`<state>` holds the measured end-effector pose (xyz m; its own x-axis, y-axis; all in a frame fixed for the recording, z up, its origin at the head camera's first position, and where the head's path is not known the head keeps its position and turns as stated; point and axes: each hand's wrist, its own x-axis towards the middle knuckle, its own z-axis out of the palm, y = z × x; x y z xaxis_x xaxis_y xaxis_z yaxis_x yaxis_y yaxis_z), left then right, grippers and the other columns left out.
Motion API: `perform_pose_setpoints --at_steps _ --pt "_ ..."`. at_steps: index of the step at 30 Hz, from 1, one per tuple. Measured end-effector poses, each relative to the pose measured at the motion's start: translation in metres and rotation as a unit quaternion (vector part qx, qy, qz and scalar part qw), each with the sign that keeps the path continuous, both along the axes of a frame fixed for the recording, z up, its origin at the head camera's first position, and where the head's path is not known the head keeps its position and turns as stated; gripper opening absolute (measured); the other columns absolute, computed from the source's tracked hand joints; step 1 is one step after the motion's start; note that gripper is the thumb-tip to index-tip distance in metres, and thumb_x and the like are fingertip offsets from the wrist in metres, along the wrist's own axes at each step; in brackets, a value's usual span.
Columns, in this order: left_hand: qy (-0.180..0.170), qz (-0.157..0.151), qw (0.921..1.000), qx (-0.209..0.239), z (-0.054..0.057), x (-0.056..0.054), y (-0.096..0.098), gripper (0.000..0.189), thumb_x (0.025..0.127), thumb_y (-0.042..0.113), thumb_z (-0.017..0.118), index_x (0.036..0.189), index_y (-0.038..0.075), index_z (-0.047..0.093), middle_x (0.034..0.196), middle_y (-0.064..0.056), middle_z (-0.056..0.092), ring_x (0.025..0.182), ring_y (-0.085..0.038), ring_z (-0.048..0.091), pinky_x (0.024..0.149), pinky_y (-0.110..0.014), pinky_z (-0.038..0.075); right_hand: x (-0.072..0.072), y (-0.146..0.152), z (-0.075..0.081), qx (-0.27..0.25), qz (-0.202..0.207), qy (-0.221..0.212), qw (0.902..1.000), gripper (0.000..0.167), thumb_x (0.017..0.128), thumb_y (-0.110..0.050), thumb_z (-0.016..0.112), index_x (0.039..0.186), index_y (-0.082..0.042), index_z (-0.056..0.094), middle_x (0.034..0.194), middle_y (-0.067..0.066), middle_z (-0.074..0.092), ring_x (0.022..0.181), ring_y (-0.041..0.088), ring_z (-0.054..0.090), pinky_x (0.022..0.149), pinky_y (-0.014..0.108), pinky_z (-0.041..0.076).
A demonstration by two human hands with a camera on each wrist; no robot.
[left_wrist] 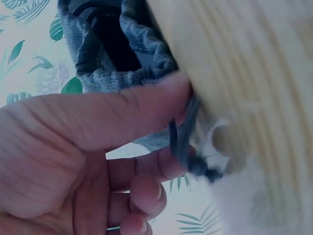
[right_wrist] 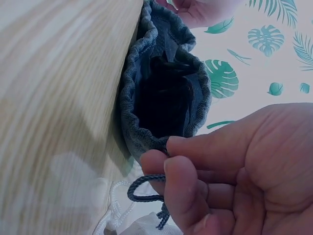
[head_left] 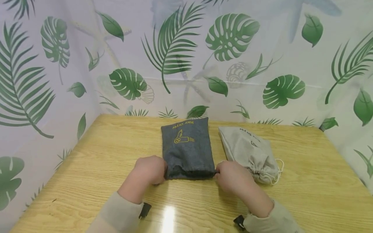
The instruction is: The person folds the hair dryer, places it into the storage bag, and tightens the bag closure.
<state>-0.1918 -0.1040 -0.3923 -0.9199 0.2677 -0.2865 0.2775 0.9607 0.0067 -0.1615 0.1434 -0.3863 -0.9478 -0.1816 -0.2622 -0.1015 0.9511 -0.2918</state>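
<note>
A dark grey drawstring bag point(head_left: 189, 149) with yellow "Hair Dryer" lettering and a dryer drawing lies on the table, its mouth toward me. My left hand point(head_left: 152, 169) pinches the drawstring cord point(left_wrist: 183, 139) at the left corner of the mouth. At the opposite corner, my right hand point(head_left: 234, 177) pinches the other cord point(right_wrist: 146, 188) between thumb and fingers. Both wrist views show the gathered mouth standing open. Inside it a black object point(right_wrist: 168, 93) is partly visible, the rest of it hidden by the cloth.
A light beige drawstring bag point(head_left: 250, 152) with similar lettering lies just right of the dark one, its mouth gathered and its white cord point(head_left: 280, 171) loose. The wooden table point(head_left: 116, 139) backs onto a leaf-patterned cloth point(head_left: 180, 58).
</note>
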Motion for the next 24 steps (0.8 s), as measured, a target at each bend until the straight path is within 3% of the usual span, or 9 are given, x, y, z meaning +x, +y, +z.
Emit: perform_pose_setpoints --at_steps 5,11,16,21,24 --pt "0.003 0.001 0.9998 0.021 -0.002 -0.002 -0.001 0.012 0.087 0.011 0.058 0.079 0.016 0.065 0.088 -0.003 0.066 0.07 -0.017 0.056 0.066 -0.045 0.05 0.001 0.0 0.003 0.012 -0.004 0.01 0.9999 0.016 0.092 -0.016 0.057 0.08 -0.017 0.067 0.077 -0.002 0.064 0.062 0.014 0.052 0.053 0.032 0.037" --pt "-0.036 -0.007 0.9936 0.107 0.004 -0.004 -0.004 0.007 0.084 0.001 0.055 0.084 0.007 0.06 0.086 -0.008 0.063 0.074 -0.019 0.055 0.069 -0.039 0.049 0.002 0.002 0.004 0.02 -0.011 0.029 0.9993 0.014 0.091 -0.015 0.057 0.082 -0.018 0.068 0.086 -0.001 0.068 0.07 0.014 0.058 0.054 0.033 0.04" --pt "-0.067 -0.025 0.9846 0.16 0.011 -0.005 -0.008 0.014 0.081 -0.007 0.047 0.086 0.006 0.052 0.07 -0.004 0.048 0.059 -0.018 0.044 0.051 -0.03 0.039 0.001 0.003 0.004 0.012 0.004 0.045 0.9989 0.013 0.09 -0.016 0.06 0.08 -0.017 0.068 0.086 -0.002 0.066 0.072 0.014 0.057 0.057 0.034 0.042" --pt "-0.082 -0.026 0.9787 0.187 0.021 -0.002 -0.015 0.017 0.088 -0.001 0.044 0.074 0.009 0.049 0.06 0.0 0.038 0.053 -0.015 0.031 0.051 -0.029 0.03 0.001 0.006 0.006 -0.012 0.026 0.043 0.9986 0.026 0.091 -0.013 0.059 0.066 -0.015 0.055 0.066 -0.002 0.049 0.058 0.013 0.038 0.053 0.03 0.03" --pt "-0.061 -0.02 0.9814 0.181 0.026 0.001 -0.019 0.024 0.092 0.005 0.048 0.069 0.011 0.052 0.063 0.0 0.045 0.056 -0.015 0.036 0.054 -0.03 0.033 0.001 0.008 0.008 -0.022 0.033 0.046 0.9982 0.029 0.092 -0.012 0.059 0.064 -0.014 0.052 0.063 -0.002 0.045 0.056 0.014 0.034 0.052 0.029 0.028"
